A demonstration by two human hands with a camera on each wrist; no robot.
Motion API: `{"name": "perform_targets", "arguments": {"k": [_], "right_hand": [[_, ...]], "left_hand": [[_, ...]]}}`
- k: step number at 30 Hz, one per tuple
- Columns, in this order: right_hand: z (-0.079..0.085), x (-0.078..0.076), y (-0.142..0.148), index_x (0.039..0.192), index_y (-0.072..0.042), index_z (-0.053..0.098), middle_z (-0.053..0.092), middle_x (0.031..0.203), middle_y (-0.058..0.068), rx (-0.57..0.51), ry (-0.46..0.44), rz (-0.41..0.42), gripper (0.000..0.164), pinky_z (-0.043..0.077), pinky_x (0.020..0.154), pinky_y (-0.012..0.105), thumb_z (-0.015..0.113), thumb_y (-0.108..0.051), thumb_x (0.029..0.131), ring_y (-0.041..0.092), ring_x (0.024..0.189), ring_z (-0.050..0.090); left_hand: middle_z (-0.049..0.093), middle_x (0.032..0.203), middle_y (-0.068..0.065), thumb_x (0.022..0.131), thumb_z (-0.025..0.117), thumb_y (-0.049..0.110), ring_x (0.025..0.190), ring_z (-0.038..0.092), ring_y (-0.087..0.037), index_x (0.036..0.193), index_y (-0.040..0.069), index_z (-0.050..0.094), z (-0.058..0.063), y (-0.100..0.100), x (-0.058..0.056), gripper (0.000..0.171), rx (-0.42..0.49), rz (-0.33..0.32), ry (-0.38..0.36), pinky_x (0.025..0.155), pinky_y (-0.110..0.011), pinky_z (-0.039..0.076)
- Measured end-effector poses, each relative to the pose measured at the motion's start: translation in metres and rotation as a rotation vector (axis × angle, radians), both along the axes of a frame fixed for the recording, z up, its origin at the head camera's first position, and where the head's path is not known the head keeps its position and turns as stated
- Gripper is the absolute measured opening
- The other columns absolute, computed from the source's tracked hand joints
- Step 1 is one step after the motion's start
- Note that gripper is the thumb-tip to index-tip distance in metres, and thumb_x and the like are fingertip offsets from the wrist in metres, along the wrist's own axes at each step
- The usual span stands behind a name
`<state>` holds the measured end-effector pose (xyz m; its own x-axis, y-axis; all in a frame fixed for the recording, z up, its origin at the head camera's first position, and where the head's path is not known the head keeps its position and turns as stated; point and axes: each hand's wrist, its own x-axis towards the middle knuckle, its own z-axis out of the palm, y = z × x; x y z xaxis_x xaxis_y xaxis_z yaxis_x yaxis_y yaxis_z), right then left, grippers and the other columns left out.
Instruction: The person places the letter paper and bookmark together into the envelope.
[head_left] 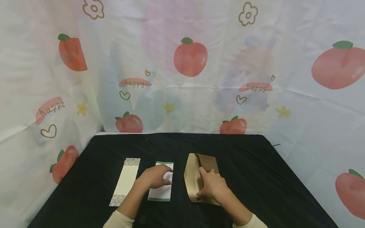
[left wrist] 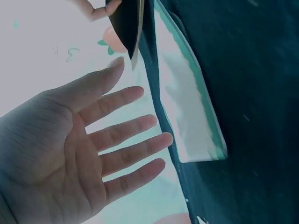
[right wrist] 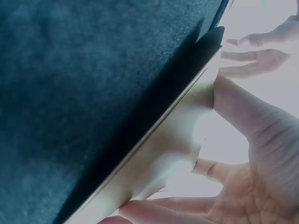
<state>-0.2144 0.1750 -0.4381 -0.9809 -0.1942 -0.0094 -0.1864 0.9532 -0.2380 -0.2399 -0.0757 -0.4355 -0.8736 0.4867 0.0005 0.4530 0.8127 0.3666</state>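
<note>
A gold-brown paper envelope (head_left: 191,180) lies on the black cloth, its pointed flap spread to the left and a dark gap showing at its mouth. My right hand (head_left: 213,186) grips the envelope, thumb at the near end and fingers toward the far end; in the right wrist view the paper (right wrist: 163,135) bows between them. Over a white card with green borders (head_left: 159,193) hovers my left hand (head_left: 155,176), fingers spread and nothing held. The left wrist view has those fingers beside the same card (left wrist: 182,93).
A long cream card with patterned lace-like ends (head_left: 128,180) lies left of the white card. Black cloth (head_left: 251,164) covers the table. Behind and at both sides hangs a pale curtain (head_left: 196,104) printed with fruit, flowers and hearts.
</note>
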Motion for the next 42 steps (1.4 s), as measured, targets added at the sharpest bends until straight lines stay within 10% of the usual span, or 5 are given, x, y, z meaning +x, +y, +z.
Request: {"name": "perform_targets", "arguments": {"k": [21, 42], "right_hand": [[0.000, 0.003, -0.001, 0.123, -0.010, 0.058, 0.064, 0.118, 0.032, 0.004, -0.011, -0.007, 0.085, 0.054, 0.073, 0.063, 0.103, -0.037, 0.057, 0.056, 0.103, 0.063], [0.003, 0.006, -0.004, 0.132, -0.007, 0.057, 0.063, 0.110, 0.029, -0.004, -0.020, 0.000, 0.091, 0.055, 0.072, 0.059, 0.103, -0.033, 0.058, 0.047, 0.090, 0.066]], "left_hand": [[0.060, 0.112, -0.022, 0.076, 0.092, 0.015, 0.104, 0.060, -0.040, 0.120, 0.003, 0.072, -0.007, -0.028, -0.005, 0.050, 0.013, 0.193, -0.004, 0.084, -0.057, 0.053], [0.053, 0.105, -0.027, 0.068, 0.094, 0.000, 0.088, 0.062, -0.040, 0.123, 0.002, 0.063, -0.016, -0.008, -0.003, 0.062, 0.136, 0.309, -0.151, 0.072, -0.054, 0.057]]}}
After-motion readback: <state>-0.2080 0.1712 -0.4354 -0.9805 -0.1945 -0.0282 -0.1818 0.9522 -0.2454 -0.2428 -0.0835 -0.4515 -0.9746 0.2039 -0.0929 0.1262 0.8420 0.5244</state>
